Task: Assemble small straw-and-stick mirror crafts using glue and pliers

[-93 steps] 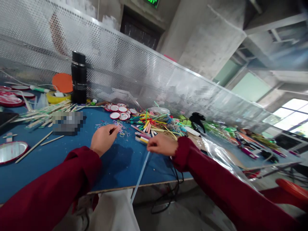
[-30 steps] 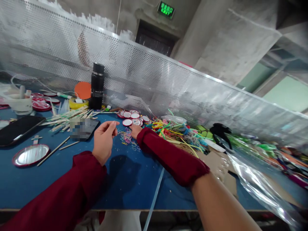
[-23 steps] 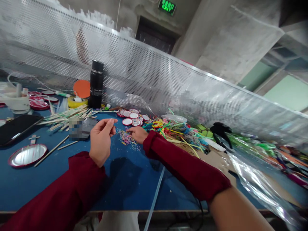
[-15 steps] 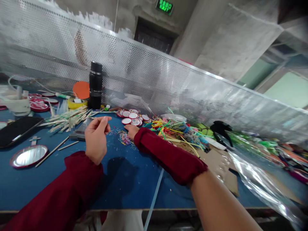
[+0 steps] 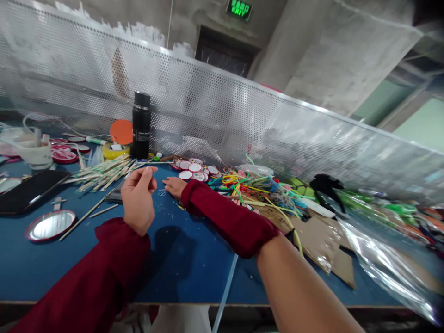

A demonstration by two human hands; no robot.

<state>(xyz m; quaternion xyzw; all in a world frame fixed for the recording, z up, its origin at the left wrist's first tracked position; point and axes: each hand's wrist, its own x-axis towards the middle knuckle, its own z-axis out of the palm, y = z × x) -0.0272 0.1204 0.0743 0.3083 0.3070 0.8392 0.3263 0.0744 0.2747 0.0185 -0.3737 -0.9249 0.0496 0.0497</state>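
Note:
My left hand [image 5: 138, 199] is held above the table with thumb and fingers pinched together; anything between them is too small or hidden to make out. Beneath and behind it lies a dark flat case [image 5: 116, 194], partly covered. My right hand [image 5: 174, 187] reaches across the blue table with its fingers stretched out, low over the surface. Beside its fingertips are a few small thin loops [image 5: 162, 192], seemingly rubber bands. Just behind this hand sits a heap of round red-rimmed mirrors [image 5: 185, 175]. The maroon sleeve hides whatever is under the right forearm.
At left are a phone [image 5: 33, 189], a round mirror with a stick [image 5: 52, 225] and many thin sticks [image 5: 100, 173]. A black bottle [image 5: 140, 127] stands near the perforated metal screen [image 5: 215, 111]. To the right lie tangled coloured cords [image 5: 263, 187], cardboard [image 5: 315, 236] and clear plastic [image 5: 385, 273].
My right hand has moved left, its fingers now more extended. The small pile of coloured loops beside it is mostly out of sight. My left hand keeps its pinch, almost in place.

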